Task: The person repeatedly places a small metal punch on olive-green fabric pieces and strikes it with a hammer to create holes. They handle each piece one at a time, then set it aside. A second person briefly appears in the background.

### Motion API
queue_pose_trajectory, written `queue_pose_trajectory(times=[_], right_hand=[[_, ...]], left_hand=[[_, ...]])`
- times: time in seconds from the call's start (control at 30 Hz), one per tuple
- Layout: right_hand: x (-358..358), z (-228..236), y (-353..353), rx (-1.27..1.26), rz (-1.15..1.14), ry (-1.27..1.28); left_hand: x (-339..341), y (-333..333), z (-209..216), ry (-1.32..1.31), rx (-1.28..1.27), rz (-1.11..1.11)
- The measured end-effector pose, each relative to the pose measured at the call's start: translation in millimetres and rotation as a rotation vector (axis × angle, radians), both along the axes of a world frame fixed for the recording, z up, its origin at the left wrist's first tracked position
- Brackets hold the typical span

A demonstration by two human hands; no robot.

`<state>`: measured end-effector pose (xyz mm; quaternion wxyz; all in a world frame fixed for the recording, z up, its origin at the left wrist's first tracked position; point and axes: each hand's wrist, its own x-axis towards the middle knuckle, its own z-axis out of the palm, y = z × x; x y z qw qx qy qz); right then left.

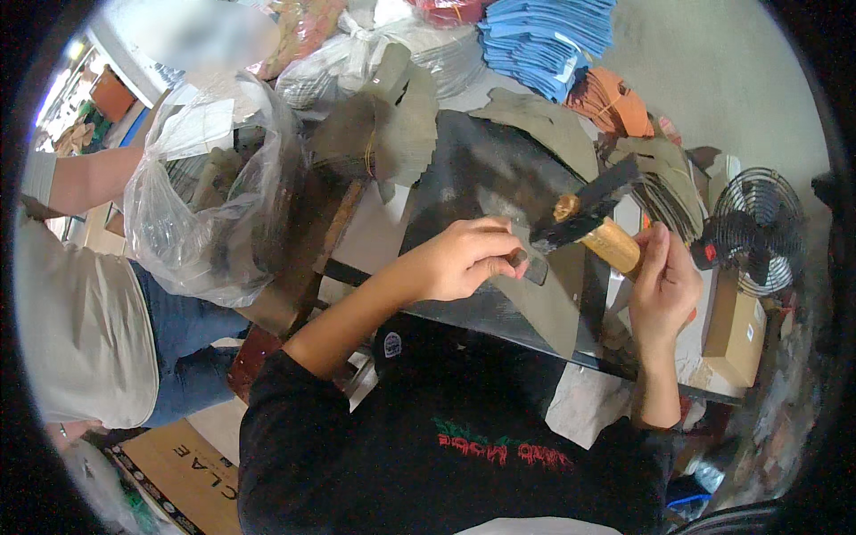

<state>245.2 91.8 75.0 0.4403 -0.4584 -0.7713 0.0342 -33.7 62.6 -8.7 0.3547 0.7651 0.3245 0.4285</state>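
My right hand (664, 281) is wrapped round the wooden handle of a hammer (613, 245). The hammer's dark head is raised above the work surface and reaches left toward my other hand. Between the fingers of my left hand (468, 260) is a small dark metal tool, perhaps a punch (533, 269); its lower end is hard to make out. Under both lies a flat grey-green cut piece (548, 308) on a black board (446, 192). Another grey-green piece (544, 125) rests at the board's far edge.
Bundles of grey-green pieces (660, 169), an orange bundle (611, 101) and a blue stack (546, 45) lie behind the board. A black fan (758, 227) and a cardboard box (736, 330) stand at right. At left, a person (85, 321) is beside a clear plastic bag (214, 259).
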Motion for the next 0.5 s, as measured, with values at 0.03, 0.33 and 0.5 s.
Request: queue_pose_trajectory(times=[0.03,0.33,0.5], right_hand=[[-1.6,-2.5,-0.4,0.005,-0.003,-0.024],[-3.9,4.0,-8.8,0.088,0.156,-0.364],[2.2,17.9,-12.5,0.112,0.157,-0.519]], left_hand=[[0.0,0.6,-1.0,-0.007,0.007,-0.003],[-0.1,2.5,-4.4,0.020,-0.030,0.011],[2.8,2.4,-0.1,-0.013,0.015,0.018]])
